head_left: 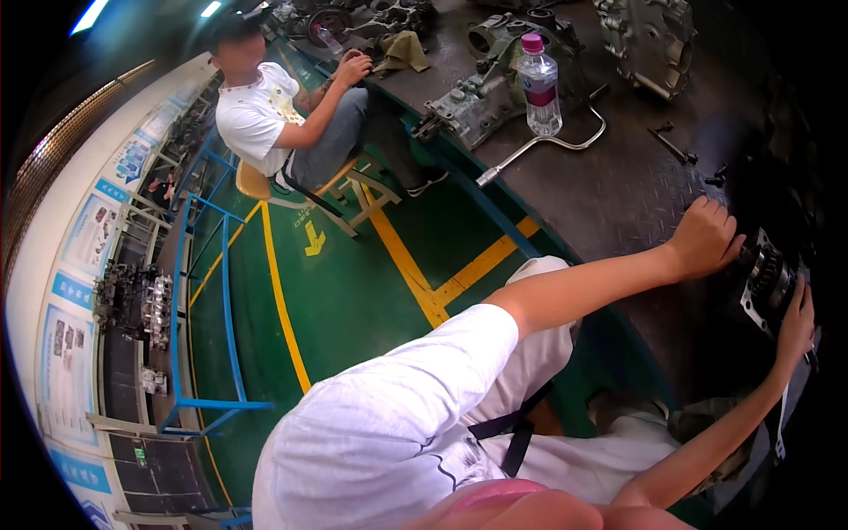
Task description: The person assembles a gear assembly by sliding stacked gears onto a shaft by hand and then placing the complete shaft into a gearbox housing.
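My left hand (pixel 706 237) is curled closed at the upper left of a metal gear assembly (pixel 770 281). Whatever lies inside its fingers is hidden against the dark surroundings. The assembly shows toothed gears and a pale flat flange with holes, on the right side of the metal workbench (pixel 609 208). Against its right side rests my right hand (pixel 798 322), fingers along the edge and gripping it. A cranked metal speed wrench (pixel 552 140) lies beyond my left forearm, its socket end at the bench edge.
A water bottle (pixel 541 93) with a pink cap stands by a gearbox casing (pixel 481 102). Another casing (pixel 649 40) sits farther right, with a thin metal tool (pixel 673 144) nearer me. Someone in a white shirt (pixel 256 115) sits on a wooden stool (pixel 254 184) beside the bench.
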Action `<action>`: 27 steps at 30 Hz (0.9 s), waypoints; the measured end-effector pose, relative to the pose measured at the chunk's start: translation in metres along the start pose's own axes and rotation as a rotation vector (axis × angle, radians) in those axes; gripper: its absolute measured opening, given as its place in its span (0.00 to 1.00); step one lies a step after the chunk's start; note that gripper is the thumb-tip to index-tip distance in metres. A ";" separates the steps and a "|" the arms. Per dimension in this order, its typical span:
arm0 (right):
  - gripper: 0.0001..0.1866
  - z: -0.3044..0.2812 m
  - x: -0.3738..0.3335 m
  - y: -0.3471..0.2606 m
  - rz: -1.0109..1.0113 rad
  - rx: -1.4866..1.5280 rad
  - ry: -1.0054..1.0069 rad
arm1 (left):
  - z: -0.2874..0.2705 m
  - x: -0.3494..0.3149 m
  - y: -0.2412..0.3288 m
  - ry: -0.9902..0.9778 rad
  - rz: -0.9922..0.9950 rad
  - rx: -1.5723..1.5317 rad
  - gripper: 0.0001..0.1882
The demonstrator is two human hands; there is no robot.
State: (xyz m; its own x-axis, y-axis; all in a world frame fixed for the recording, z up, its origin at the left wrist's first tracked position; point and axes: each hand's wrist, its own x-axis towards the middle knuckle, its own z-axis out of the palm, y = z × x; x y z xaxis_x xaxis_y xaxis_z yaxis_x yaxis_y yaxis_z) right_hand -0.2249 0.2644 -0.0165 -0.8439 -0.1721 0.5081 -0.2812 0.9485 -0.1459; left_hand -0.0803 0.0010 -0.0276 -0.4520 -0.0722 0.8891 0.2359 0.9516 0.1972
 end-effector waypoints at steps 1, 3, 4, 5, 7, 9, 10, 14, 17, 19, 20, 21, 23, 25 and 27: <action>0.25 -0.004 0.000 -0.007 -0.001 0.009 -0.001 | 0.001 0.001 -0.002 -0.042 -0.014 -0.021 0.14; 0.23 -0.010 0.002 -0.023 -0.083 0.035 0.027 | 0.003 0.004 -0.007 -0.196 -0.069 0.003 0.13; 0.23 -0.010 0.000 -0.024 -0.077 0.036 0.026 | 0.003 0.008 -0.005 -0.350 -0.126 0.006 0.13; 0.22 -0.007 -0.003 -0.026 -0.111 -0.072 0.067 | 0.002 0.012 -0.003 -0.353 -0.121 0.006 0.13; 0.22 -0.009 -0.005 -0.034 -0.145 -0.172 0.108 | 0.000 0.022 -0.003 -0.595 -0.101 0.034 0.15; 0.21 -0.013 -0.008 -0.046 -0.105 -0.265 -0.035 | 0.002 0.030 -0.010 -0.649 -0.100 0.020 0.15; 0.21 0.000 -0.003 -0.034 -0.181 -0.120 0.004 | 0.005 0.033 -0.010 -0.696 -0.100 -0.007 0.17; 0.30 0.015 0.001 -0.023 -0.470 -0.388 0.248 | 0.008 0.031 -0.011 -0.602 -0.080 0.050 0.19; 0.22 0.006 -0.009 -0.033 -0.408 -0.321 0.124 | 0.007 0.018 0.002 -0.421 -0.188 0.082 0.20; 0.19 -0.023 -0.018 -0.063 -0.247 -0.193 0.028 | 0.006 0.013 0.003 -0.296 -0.212 0.085 0.21; 0.19 -0.032 -0.021 -0.072 -0.082 -0.075 -0.072 | 0.006 0.011 0.003 -0.300 -0.218 0.090 0.21; 0.23 -0.013 -0.019 -0.058 -0.112 -0.043 0.026 | 0.008 0.010 0.004 -0.257 -0.185 0.083 0.20; 0.22 -0.015 -0.018 -0.062 -0.129 -0.011 0.009 | 0.011 0.008 0.003 -0.212 -0.152 0.073 0.19; 0.23 -0.008 -0.013 -0.061 -0.204 -0.037 0.123 | 0.012 0.006 -0.001 -0.013 -0.109 0.026 0.16; 0.24 -0.006 -0.007 -0.062 -0.278 -0.064 0.243 | 0.012 0.006 -0.007 0.058 -0.053 -0.002 0.14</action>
State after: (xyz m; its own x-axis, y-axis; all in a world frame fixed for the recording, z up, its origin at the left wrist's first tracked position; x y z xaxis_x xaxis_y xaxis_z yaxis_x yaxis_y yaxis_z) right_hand -0.1984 0.2082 -0.0059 -0.6040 -0.3645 0.7088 -0.4490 0.8903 0.0752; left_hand -0.0947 -0.0023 -0.0281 -0.4133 -0.1396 0.8998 0.2144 0.9455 0.2451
